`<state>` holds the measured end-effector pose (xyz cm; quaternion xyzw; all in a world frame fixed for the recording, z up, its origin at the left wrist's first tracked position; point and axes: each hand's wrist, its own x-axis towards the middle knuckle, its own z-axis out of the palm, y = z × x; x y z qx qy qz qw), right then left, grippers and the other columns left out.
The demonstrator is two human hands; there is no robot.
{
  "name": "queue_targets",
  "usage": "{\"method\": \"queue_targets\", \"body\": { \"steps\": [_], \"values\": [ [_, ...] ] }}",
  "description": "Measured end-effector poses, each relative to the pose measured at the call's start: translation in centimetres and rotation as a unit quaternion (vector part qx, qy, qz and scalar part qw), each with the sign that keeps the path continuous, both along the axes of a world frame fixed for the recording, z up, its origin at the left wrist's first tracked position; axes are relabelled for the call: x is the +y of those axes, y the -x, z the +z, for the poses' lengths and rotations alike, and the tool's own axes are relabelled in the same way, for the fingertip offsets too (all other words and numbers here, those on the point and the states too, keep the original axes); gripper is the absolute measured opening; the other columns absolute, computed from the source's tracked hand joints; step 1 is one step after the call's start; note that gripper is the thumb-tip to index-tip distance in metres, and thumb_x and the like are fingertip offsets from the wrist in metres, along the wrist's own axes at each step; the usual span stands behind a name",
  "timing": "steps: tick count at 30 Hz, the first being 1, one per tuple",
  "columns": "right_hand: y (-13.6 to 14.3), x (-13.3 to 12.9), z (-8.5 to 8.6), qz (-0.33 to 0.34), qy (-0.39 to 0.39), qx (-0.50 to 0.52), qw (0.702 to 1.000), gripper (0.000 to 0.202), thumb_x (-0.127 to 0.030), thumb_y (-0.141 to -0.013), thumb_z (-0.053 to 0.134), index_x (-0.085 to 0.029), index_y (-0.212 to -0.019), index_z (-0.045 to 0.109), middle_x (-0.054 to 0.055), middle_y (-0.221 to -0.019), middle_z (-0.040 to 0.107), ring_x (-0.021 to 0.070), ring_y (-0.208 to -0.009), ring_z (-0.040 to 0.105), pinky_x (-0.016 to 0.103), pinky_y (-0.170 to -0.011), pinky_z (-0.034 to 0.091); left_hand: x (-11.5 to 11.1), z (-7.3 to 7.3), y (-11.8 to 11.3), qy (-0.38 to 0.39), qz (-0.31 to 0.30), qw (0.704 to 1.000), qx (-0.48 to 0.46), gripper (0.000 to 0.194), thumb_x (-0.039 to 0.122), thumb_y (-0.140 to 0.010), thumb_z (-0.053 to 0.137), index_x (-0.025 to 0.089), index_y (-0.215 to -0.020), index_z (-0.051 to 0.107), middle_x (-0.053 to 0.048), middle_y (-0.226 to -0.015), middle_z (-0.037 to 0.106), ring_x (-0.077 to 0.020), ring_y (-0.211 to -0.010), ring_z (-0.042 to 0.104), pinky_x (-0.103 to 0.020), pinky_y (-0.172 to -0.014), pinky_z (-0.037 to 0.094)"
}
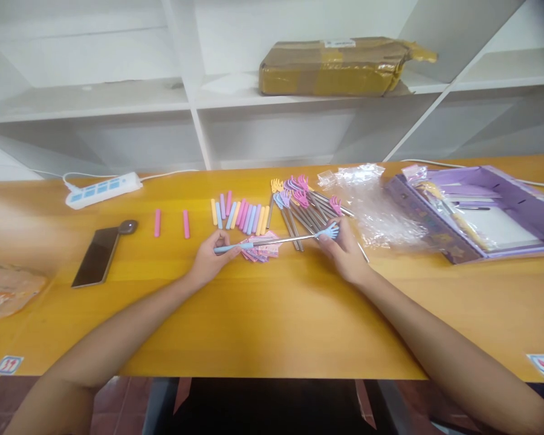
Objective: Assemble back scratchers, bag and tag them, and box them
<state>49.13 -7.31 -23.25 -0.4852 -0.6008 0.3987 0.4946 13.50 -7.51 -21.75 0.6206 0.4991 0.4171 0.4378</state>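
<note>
A back scratcher with a blue hand-shaped head, metal rod and blue grip lies level between my two hands. My left hand is closed around its blue grip. Near the head, my right hand pinches the other end. Beneath the rod sits a fanned stack of pink printed cards. Beyond it is a row of pastel handle tubes in pink, purple, blue and yellow. A pile of metal rods with coloured hand-shaped heads lies just past my right hand.
Clear plastic bags and an open purple box lie to the right. Two pink tubes, a phone and a power strip are at left. A taped parcel rests on the shelf.
</note>
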Motion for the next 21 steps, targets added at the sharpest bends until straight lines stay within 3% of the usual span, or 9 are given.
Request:
{"method": "queue_targets", "body": {
  "steps": [4, 21],
  "values": [
    [0.0, 0.0, -0.1, -0.031, -0.04, -0.112, 0.992, 0.045, -0.061, -0.098, 0.064, -0.023, -0.109, 0.041, 0.0, -0.089, 0.047, 0.0172, -0.079, 0.044, 0.031, -0.072, 0.039, 0.0, 0.0, -0.1, -0.008, 0.011, 1.0, 0.0, 0.044, 0.05, -0.085, 0.082, 0.022, -0.083, 0.047, 0.006, -0.073, 0.045, -0.0113, -0.065, 0.038, -0.024, -0.063, 0.031],
    [1.6, -1.4, 0.3, 0.011, -0.025, -0.119, 0.992, 0.046, -0.057, -0.099, 0.065, -0.023, -0.109, 0.035, 0.003, -0.095, 0.049, 0.0182, -0.082, 0.053, 0.033, -0.071, 0.049, -0.1, -0.5, 0.3, -0.016, -0.028, 0.999, 0.005, 0.04, 0.046, -0.089, 0.08, 0.022, -0.086, 0.047, 0.008, -0.068, 0.044, -0.0099, -0.06, 0.037, -0.022, -0.059, 0.028]
  ]
}}
